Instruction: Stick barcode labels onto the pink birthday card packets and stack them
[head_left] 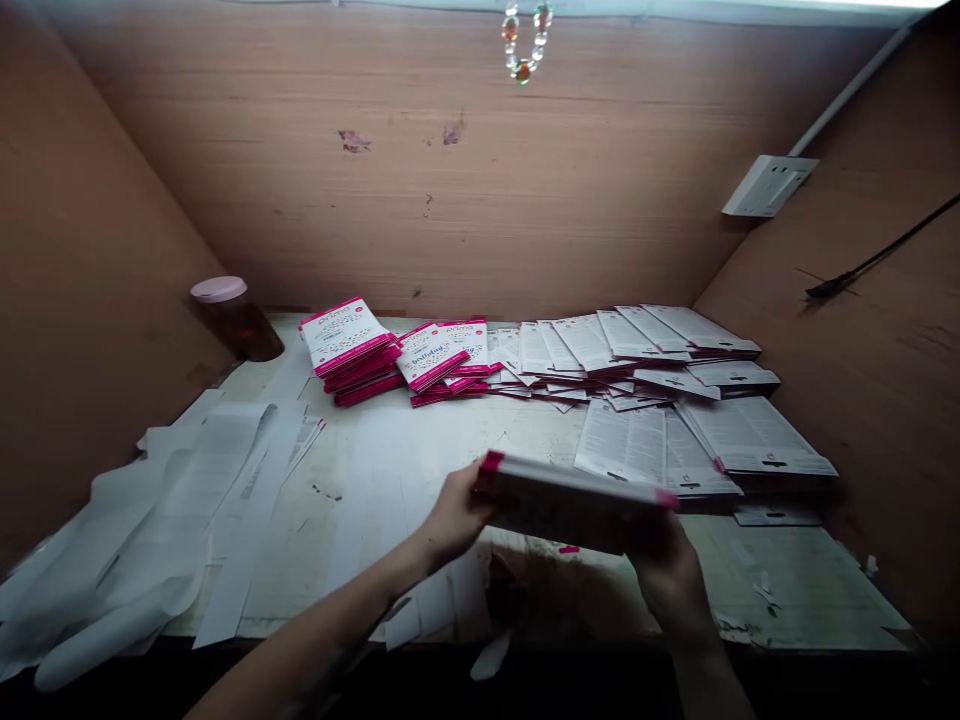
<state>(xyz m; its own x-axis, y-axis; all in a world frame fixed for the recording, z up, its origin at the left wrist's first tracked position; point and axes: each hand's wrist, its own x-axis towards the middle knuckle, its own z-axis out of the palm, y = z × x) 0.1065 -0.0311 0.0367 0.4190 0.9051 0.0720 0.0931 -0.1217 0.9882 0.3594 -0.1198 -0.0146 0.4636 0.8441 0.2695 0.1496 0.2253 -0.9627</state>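
Note:
A thick stack of packets [577,500], white with magenta ends and blurred by motion, is held up edge-on over the front of the table. My left hand [459,515] grips its left end. At the other end, my right hand [671,575] is closed around the right corner, its fingers partly hidden in shadow. Beyond the stack, white packets with printed backs [622,440] lie in overlapping rows on the right. Farther back, magenta-and-white packets printed "prima" [345,335] are piled left of the middle.
Loose white paper sheets [150,530] cover the left side of the table [375,450]. A lidded jar [240,320] tilts in view at the back left. Wooden walls enclose three sides, with a socket box [771,185] on the right. A bead string [523,50] hangs above.

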